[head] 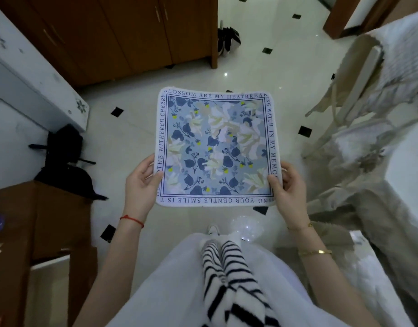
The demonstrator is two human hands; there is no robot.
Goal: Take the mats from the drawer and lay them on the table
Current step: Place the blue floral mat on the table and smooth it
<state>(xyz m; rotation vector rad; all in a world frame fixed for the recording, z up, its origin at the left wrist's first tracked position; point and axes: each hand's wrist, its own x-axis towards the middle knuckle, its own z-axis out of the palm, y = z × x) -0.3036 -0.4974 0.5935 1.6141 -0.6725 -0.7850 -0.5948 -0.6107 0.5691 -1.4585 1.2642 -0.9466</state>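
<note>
Mat (217, 147), square, blue floral, lettered border

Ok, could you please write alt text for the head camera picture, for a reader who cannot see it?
A person's left hand and right hand hold a square floral mat flat in the air by its two near corners, above a pale tiled floor. A brown cabinet stands beyond it, and a cloth-draped chair is on the right.
</note>
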